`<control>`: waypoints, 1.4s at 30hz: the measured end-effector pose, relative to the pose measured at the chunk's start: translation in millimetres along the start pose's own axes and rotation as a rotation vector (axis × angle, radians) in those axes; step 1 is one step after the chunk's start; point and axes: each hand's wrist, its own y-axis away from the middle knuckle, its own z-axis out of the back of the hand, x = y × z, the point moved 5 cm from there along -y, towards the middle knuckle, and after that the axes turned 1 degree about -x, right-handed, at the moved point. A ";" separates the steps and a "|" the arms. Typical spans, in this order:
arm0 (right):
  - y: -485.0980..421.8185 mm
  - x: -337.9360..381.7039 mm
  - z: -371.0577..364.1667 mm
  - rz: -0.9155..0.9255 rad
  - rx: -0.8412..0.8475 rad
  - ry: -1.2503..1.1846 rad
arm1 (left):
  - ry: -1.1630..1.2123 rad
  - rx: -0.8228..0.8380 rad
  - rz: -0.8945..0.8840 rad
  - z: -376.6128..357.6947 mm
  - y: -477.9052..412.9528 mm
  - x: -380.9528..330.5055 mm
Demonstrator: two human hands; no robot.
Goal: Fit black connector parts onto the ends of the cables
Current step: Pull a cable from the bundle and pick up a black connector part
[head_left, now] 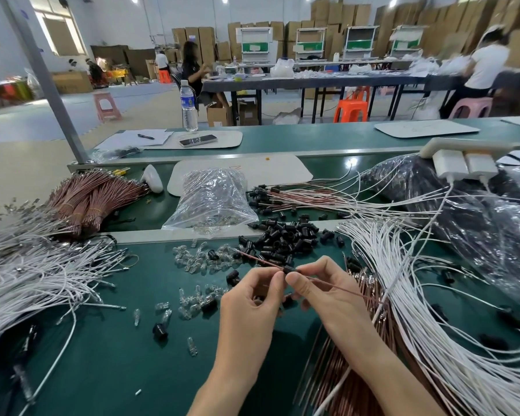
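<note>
Together the left hand (254, 298) and right hand (321, 288) pinch a small cylindrical black connector (289, 269); thin brown cable (336, 286) runs through it.

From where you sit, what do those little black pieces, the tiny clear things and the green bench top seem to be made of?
Black connector parts: probably moulded plastic, dull with slight sheen. Clear bulbs: glass or clear plastic, see-through and glinting; cannot tell which. Bench top: likely rubbery mat, matt green.

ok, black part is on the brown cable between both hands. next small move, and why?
Probably slide the black connector along the brown cable to its end and seat it. The left hand and right hand pinch it mid-cable, with cable showing on both sides.
</note>
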 end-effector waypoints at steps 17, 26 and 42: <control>-4.1 -3.3 -0.9 -0.116 0.008 -0.252 | -0.017 -0.131 0.061 13.4 -4.9 -2.9; -6.7 -5.1 6.4 -0.172 -0.056 -0.355 | -0.038 -0.376 0.231 58.1 -15.5 12.0; -7.3 -1.0 9.8 -0.099 -0.100 -0.299 | 0.278 -0.022 0.113 25.7 -14.3 -1.4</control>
